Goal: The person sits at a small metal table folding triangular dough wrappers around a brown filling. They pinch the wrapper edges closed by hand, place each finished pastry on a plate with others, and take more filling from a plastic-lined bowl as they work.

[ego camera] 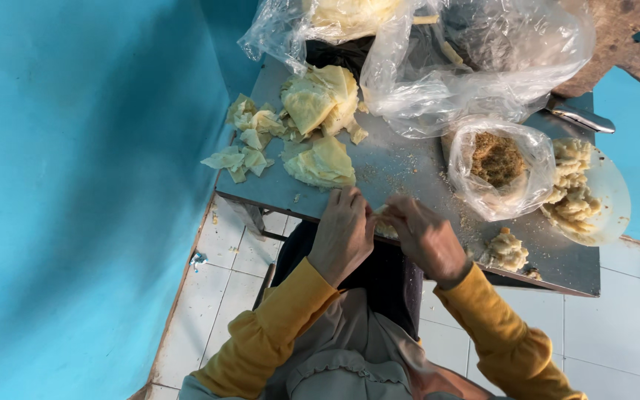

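My left hand (pixel 344 233) and my right hand (pixel 425 238) meet at the near edge of a grey metal table (pixel 401 159). Together they pinch a small pale yellow wrapper piece (pixel 385 222) that sits between the fingers, mostly hidden. Just beyond my left hand lies a folded stack of pale yellow wrapper sheets (pixel 320 161). More sheets and torn scraps (pixel 250 137) are piled farther left and back. To the right of my right hand a small lump of formed pieces (pixel 507 250) rests on the table.
An open clear bag of brown crumbly filling (pixel 496 159) stands at right. Beside it a white plate (pixel 612 200) carries several formed pale pieces. Big crumpled clear plastic bags (pixel 475 59) cover the back. A blue wall is at left, white floor tiles below.
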`<control>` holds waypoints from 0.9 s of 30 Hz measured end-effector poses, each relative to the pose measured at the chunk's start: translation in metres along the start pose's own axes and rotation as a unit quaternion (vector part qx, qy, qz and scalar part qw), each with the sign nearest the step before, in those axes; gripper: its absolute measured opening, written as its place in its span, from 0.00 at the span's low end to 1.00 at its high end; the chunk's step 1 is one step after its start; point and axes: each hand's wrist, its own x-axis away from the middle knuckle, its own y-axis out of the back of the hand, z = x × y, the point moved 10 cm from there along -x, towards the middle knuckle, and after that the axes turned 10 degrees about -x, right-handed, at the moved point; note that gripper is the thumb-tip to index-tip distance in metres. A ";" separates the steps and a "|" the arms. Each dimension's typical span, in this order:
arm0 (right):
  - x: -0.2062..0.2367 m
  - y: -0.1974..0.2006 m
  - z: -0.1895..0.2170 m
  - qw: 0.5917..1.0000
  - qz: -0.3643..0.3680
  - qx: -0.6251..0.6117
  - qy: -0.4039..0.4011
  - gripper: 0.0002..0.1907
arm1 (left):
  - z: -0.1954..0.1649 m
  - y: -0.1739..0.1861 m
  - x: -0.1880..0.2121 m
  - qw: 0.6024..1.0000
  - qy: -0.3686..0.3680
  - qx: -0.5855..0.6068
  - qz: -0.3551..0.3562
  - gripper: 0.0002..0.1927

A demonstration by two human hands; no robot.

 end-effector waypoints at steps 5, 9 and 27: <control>0.033 0.012 0.040 0.975 -0.023 0.182 0.128 0.27 | -0.002 -0.001 -0.001 1.000 0.000 -0.021 -0.011 0.08; 0.046 0.024 0.016 0.984 -0.083 0.155 -0.003 0.22 | -0.002 -0.003 -0.001 1.000 0.008 -0.001 0.002 0.07; 0.030 0.018 -0.023 0.989 -0.033 -0.069 -0.130 0.27 | -0.019 0.020 0.008 0.988 -0.015 0.149 -0.029 0.11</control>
